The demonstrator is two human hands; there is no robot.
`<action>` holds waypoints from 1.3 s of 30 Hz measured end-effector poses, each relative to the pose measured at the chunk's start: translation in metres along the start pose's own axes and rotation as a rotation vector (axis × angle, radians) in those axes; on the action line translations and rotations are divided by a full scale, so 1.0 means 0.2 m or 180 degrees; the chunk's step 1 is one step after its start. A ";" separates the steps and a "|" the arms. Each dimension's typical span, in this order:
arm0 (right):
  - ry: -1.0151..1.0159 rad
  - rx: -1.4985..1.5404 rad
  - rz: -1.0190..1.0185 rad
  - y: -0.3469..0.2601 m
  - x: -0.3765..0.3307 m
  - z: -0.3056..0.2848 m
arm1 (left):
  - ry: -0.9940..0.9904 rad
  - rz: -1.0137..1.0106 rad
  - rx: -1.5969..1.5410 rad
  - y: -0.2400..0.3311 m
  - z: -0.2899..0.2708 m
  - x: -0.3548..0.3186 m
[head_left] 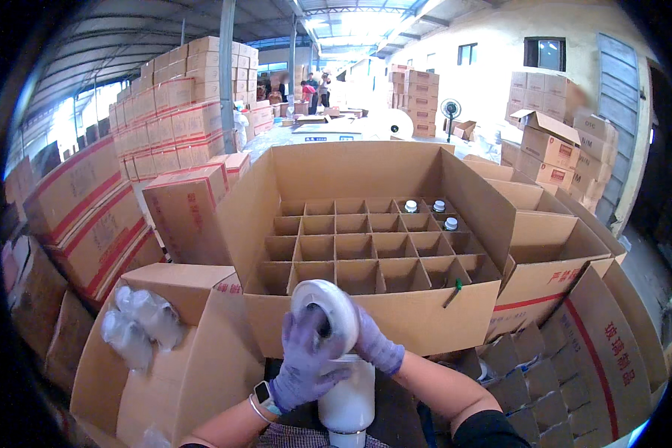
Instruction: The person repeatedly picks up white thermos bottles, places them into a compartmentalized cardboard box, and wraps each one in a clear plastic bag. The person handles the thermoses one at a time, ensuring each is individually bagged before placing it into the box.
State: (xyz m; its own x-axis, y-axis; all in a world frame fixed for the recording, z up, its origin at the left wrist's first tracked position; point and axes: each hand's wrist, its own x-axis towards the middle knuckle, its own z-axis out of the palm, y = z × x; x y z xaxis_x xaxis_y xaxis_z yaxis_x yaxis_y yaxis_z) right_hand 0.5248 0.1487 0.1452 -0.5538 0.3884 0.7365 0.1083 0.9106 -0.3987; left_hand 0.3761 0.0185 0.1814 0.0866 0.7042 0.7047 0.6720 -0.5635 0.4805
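Note:
Between my two gloved hands, just over the near wall of a divided cardboard box, is a thick white ring-shaped thing, tilted, with a dark hole in its middle. My left hand, in a lavender glove, lies across its front with the fingers curled at the hole. My right hand, gloved alike, is closed round its right side. Beneath the ring stands a white cylindrical container, partly hidden by my left hand. Three bottles with white caps stand in the box's far right compartments.
A lower open carton at left holds several clear plastic-wrapped pieces. Open cartons and cardboard dividers crowd the right. A green-tipped stick lies at the box's near wall. Carton stacks and a fan stand farther back.

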 end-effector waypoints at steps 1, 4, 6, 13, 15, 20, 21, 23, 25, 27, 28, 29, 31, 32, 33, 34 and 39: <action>0.0110 -0.0285 0.0018 -0.01 0.03 -0.02 | 0.0090 -0.0602 -0.1048 0.01 0.02 -0.01; 0.0146 -0.0248 0.0388 -0.24 0.11 -0.10 | 0.0110 -0.1899 -0.4034 -0.10 0.00 -0.01; 0.0273 0.0240 0.1028 -0.19 0.06 -0.04 | -0.0243 -0.1125 -0.2544 -0.06 0.03 0.02; 0.0165 0.0116 0.1199 -0.15 0.08 -0.07 | 0.0246 -0.1165 -0.2954 -0.13 0.10 -0.03; 0.0401 -0.0369 0.0395 -0.18 0.09 -0.10 | 0.0180 -0.1036 -0.2518 -0.13 0.14 -0.03; 0.0320 0.2681 0.1890 0.03 -0.13 0.05 | -0.0268 0.0535 0.0454 -0.08 0.15 0.07; 0.0085 0.4456 0.2773 0.11 -0.18 0.02 | -0.0569 0.0887 0.0939 -0.11 0.13 0.07; -0.0609 0.1308 0.0972 0.16 -0.14 -0.08 | -0.0571 0.0961 0.0466 -0.20 0.14 0.05; -0.0718 0.3446 0.3181 0.10 -0.12 -0.17 | -0.0516 0.0814 -0.0419 -0.30 0.14 0.02; -0.0743 0.1539 0.3307 0.07 -0.10 -0.22 | -0.0593 -0.0161 -0.1162 -0.36 0.14 -0.04; -0.0730 0.0583 0.3288 0.07 -0.10 -0.24 | -0.0796 -0.0624 -0.1489 -0.40 0.13 -0.06; -0.0548 0.0946 0.2903 0.11 -0.17 -0.24 | -0.1009 -0.1062 -0.1858 -0.44 0.14 -0.07; -0.0217 0.1644 0.2088 0.19 -0.39 -0.15 | -0.1517 -0.0952 -0.2031 -0.54 0.18 -0.11; -0.0163 0.2163 0.1796 0.18 -0.44 -0.12 | -0.1843 -0.1037 -0.2052 -0.55 0.19 -0.12; -0.0312 0.2208 0.1831 0.18 -0.49 -0.09 | -0.2166 -0.1121 -0.2068 -0.57 0.21 -0.13; -0.0456 0.2279 0.1873 0.17 -0.55 -0.06 | -0.2097 -0.1183 -0.2093 -0.60 0.25 -0.16; -0.0487 0.2492 0.1862 0.18 -0.57 -0.01 | -0.2228 -0.1164 -0.2416 -0.66 0.26 -0.16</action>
State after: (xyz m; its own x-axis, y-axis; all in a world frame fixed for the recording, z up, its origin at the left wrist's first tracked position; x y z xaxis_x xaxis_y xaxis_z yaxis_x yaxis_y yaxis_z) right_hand 0.5933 0.1369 0.0479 -0.6938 0.6748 0.2517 -0.1471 0.2092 -0.9667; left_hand 0.3227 0.0929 0.0684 0.5342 0.8373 0.1165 0.1349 -0.2205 0.9660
